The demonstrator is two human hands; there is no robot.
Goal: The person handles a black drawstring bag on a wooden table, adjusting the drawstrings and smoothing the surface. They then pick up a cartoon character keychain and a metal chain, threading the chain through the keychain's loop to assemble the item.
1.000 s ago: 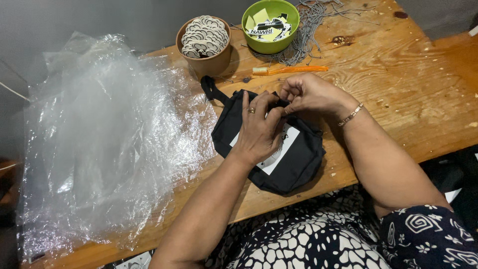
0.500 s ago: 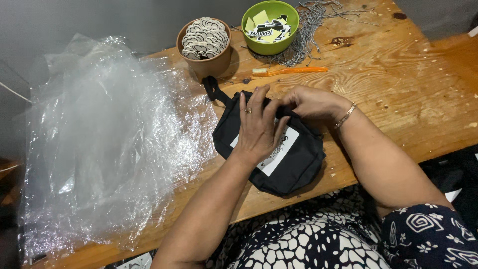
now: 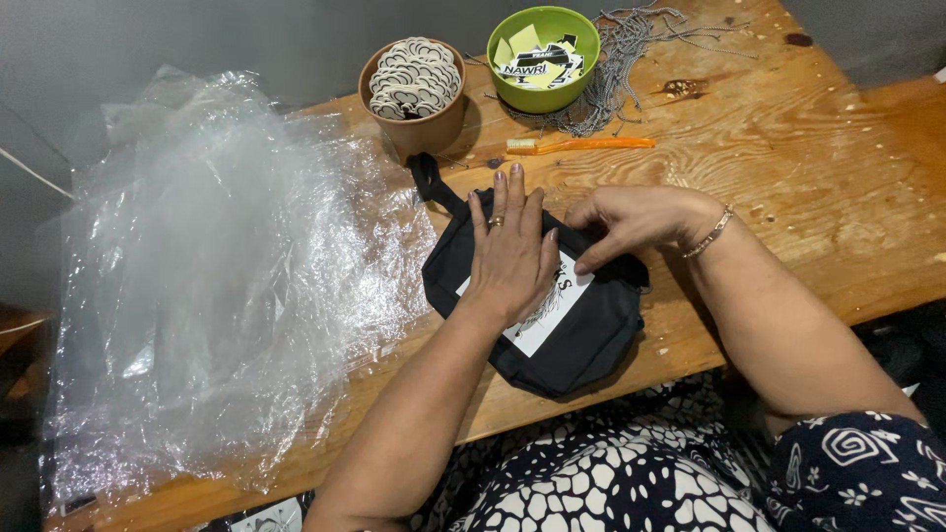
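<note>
The bag (image 3: pixel 581 325) is black cloth, soft and not shiny, with a smooth white patch (image 3: pixel 540 317). The table (image 3: pixel 788 177) is bare wood with wavy grain. The big sheets (image 3: pixel 217 276) are clear plastic, crinkly and shiny. The green bowl (image 3: pixel 543 61) is smooth, shiny plastic. The brown pot (image 3: pixel 419 123) looks dull.

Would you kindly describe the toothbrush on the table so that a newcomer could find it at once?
Start at the wooden table and look to its far edge, where a green bowl stands beside a brown pot. Just in front of the green bowl lies the toothbrush, flat on the wood. It is the only long, thin, orange thing there, with pale bristles at its left end.
</note>
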